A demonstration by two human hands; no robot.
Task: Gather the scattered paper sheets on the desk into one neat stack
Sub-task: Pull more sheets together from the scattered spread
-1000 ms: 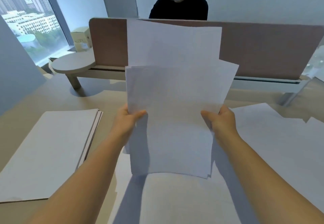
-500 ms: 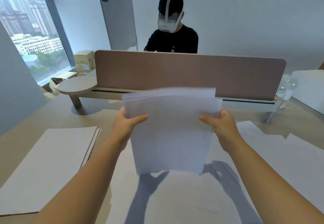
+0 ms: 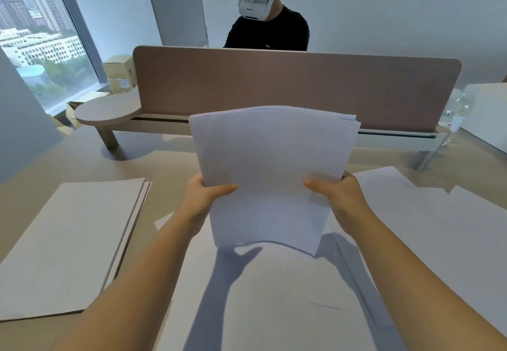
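Left hand and right hand hold sheets upright; fingers pinching the side edges.

bright daylight from window at left, soft shadows, wide-angle edge distortion

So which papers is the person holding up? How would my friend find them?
Find the long brown desk divider panel. Just in front of it, the left hand and right hand grip a bundle of white paper sheets. Only this bundle stands upright in the air; the other sheets lie flat.
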